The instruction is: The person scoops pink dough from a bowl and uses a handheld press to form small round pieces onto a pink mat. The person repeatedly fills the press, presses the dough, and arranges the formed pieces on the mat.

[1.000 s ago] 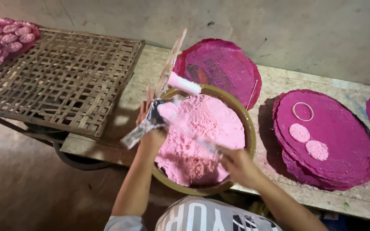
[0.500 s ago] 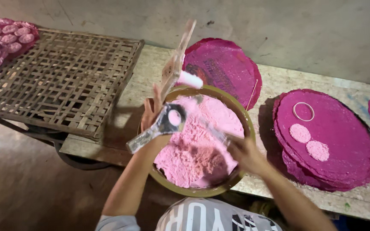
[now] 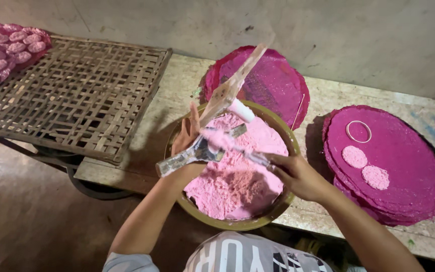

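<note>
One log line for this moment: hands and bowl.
left hand: grips metal mould | right hand: holds scraper | bowl: pink dough

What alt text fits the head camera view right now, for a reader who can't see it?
Over a round bowl of pink powder, the left hand holds a metal ring mould while the right hand holds a powder-coated tool against it. Magenta trays with pink cakes lie right, a bamboo rack left.
</note>
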